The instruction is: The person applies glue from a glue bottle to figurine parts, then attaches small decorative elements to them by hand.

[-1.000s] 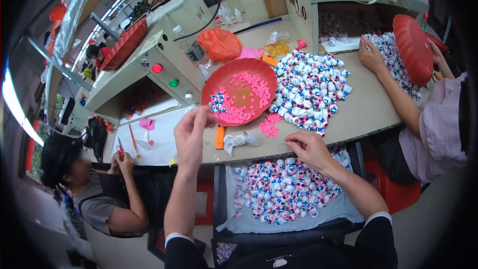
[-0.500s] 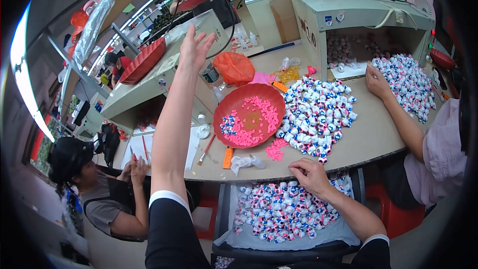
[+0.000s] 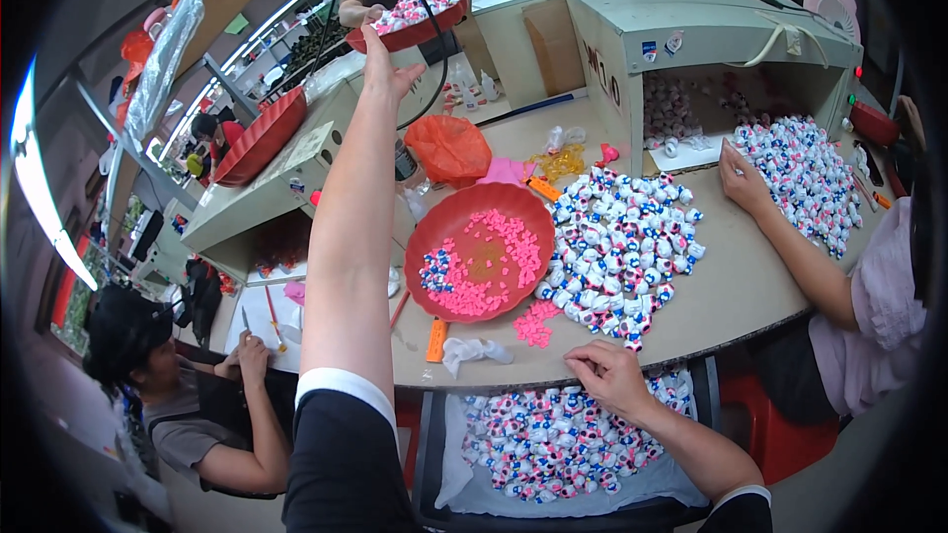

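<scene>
Fingers apart, left hand [image 3: 386,76] near red scalloped plastic tray [image 3: 410,38]; right hand [image 3: 612,376], fingers curled together, at beige tabletop's [image 3: 731,266] edge.

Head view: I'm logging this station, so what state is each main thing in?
Left hand: open, raised
Right hand: fingers curled, grip unclear
Benchtop bowl: upright, partly filled
Raised bowl: tilted, loaded
Lined tray: well filled
Figurine pile: loosely heaped
Orange bag: crumpled
</scene>
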Available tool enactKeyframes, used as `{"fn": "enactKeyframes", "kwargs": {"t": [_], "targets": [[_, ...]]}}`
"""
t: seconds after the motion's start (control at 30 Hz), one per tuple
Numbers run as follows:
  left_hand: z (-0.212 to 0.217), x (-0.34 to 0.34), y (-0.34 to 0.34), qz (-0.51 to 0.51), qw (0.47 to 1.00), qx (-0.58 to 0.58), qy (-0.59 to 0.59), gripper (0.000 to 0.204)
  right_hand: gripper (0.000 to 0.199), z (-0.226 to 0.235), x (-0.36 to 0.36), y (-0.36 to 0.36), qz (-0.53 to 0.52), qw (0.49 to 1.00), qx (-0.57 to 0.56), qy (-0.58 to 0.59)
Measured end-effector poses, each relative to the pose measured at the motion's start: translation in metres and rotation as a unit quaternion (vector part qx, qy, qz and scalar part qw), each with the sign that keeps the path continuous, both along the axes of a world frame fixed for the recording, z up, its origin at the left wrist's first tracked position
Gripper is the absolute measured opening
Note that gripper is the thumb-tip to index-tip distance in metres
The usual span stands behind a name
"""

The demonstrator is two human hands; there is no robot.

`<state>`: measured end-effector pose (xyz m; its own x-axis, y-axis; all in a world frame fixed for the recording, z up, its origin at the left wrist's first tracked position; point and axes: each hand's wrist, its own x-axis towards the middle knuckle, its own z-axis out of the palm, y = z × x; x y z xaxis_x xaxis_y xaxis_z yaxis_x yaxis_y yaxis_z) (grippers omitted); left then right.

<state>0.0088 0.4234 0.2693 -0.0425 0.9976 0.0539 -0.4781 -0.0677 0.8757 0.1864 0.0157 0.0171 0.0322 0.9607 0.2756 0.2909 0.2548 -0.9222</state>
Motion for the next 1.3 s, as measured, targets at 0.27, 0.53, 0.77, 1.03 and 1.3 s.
{"fn": "enactKeyframes", "kwargs": {"t": [0.27, 0.53, 0.77, 1.03, 1.3], "targets": [[-0.003, 0.015, 0.002, 0.021, 0.999, -0.003, -0.043, 0.052, 0.008, -0.010, -0.001, 0.002, -0.004, 0.999, 0.049, -0.016], [0.000, -0.005, -0.047, -0.021, 0.998, 0.037, -0.038, 0.053, 0.007, -0.008, 0.001, 0.002, -0.007, 0.998, 0.057, -0.020], [-0.036, -0.024, -0.093, -0.036, 0.998, 0.005, -0.050, 0.043, 0.006, -0.007, -0.002, 0.001, -0.012, 0.998, 0.057, -0.033], [-0.028, -0.036, -0.125, 0.024, 0.998, 0.058, -0.018, 0.039, 0.006, -0.001, -0.001, 0.001, -0.009, 0.999, 0.043, -0.031], [0.000, -0.064, -0.175, 0.018, 0.996, 0.085, -0.009, 0.042, 0.008, -0.004, 0.000, 0.004, -0.004, 0.999, 0.039, -0.018]]}}
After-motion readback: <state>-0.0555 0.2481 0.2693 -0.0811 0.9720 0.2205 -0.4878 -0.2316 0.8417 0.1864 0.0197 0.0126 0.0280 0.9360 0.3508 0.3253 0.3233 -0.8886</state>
